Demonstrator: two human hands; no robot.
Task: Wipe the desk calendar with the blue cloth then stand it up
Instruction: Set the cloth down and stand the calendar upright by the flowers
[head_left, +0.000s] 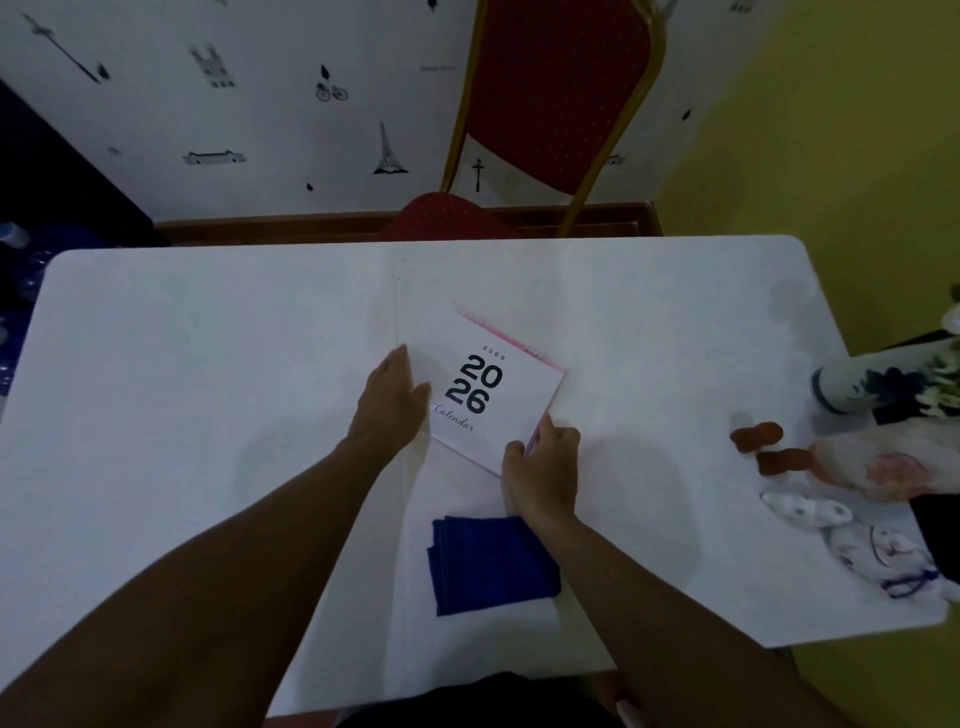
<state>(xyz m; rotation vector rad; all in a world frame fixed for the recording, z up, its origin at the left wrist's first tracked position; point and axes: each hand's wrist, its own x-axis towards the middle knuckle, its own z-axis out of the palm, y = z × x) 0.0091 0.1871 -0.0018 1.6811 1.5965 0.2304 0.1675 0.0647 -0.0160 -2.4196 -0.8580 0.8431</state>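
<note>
Folded blue cloth (493, 564) lay unused before the calendar (493, 395). Left hand (389, 410) lay flat and released at its edge; right hand (543, 467) pinched the near corner. Advised steadying the base before lifting.

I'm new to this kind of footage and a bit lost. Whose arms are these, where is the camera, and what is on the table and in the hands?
There is no machine here. One picture comes from a camera worn on a person's head, looking forward and down, so the two arms are the wearer's own. The left hand lies flat against the left edge of the desk calendar, which lies on the white table with its "2026" cover up. The right hand pinches the calendar's near right corner. The folded blue cloth lies nearer the person, and neither hand holds it. Some small toys and a vase sit at the right edge; a red chair stands behind.
</note>
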